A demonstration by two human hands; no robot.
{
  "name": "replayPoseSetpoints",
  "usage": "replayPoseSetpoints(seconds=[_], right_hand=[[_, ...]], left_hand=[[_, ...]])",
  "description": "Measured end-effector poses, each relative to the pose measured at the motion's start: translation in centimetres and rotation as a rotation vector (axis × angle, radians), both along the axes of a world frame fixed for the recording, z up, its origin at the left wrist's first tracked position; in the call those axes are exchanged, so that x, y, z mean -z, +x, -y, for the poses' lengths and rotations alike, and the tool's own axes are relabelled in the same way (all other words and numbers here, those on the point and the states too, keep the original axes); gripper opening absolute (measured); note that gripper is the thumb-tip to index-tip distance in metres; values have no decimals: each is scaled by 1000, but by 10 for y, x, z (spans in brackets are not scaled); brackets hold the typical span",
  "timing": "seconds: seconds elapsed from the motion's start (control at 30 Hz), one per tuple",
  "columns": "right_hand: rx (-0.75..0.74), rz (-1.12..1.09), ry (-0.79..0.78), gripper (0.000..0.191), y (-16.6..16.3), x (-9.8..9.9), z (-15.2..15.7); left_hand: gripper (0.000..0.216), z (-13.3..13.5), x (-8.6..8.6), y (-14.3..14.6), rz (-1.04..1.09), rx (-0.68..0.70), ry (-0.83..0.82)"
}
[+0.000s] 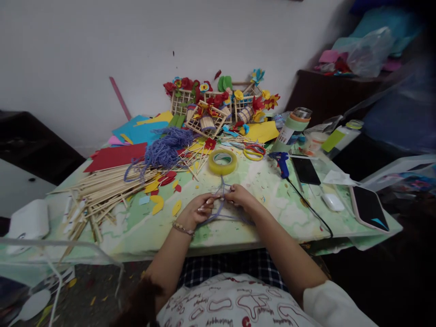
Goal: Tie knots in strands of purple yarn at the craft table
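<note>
Nearside of tape roll [222,170] — left hand [200,208] and right hand [242,199] close together, pinching purple yarn [218,213]; likely knotting — next seemingly wants even pull.

There is one left hand [200,208] and one right hand [241,198]; just beyond both, one tape roll [222,170]; beyond the left, one yarn heap [165,150]; right of the right, one glue gun [282,164] and two dark-screened devices [305,170].
</note>
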State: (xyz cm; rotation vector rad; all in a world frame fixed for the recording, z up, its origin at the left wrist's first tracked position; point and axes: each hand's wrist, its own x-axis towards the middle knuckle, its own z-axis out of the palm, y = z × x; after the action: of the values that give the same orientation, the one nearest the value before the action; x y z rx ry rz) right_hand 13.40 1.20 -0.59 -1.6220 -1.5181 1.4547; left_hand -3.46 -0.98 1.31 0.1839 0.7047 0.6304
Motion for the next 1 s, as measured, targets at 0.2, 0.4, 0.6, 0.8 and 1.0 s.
replayPoseSetpoints(seconds=[0.2, 0.4, 0.6, 0.8, 1.0], right_hand=[[-10, -54, -16, 24, -3, -4, 1], [-68, -207, -33, 25, 13, -8, 6], [106, -711, -243, 7, 67, -17, 19], [117, -1046, -410, 8, 111, -19, 42], [209, -1119, -330, 15, 140, -30, 58]], left_hand=[[24, -15, 2, 21, -67, 90, 106], [25, -16, 3, 25, -252, 136, 173], [23, -8, 3, 23, -546, 113, 335], [24, -9, 13, 28, -852, 128, 477], [23, -16, 13, 13, -1007, 172, 560]])
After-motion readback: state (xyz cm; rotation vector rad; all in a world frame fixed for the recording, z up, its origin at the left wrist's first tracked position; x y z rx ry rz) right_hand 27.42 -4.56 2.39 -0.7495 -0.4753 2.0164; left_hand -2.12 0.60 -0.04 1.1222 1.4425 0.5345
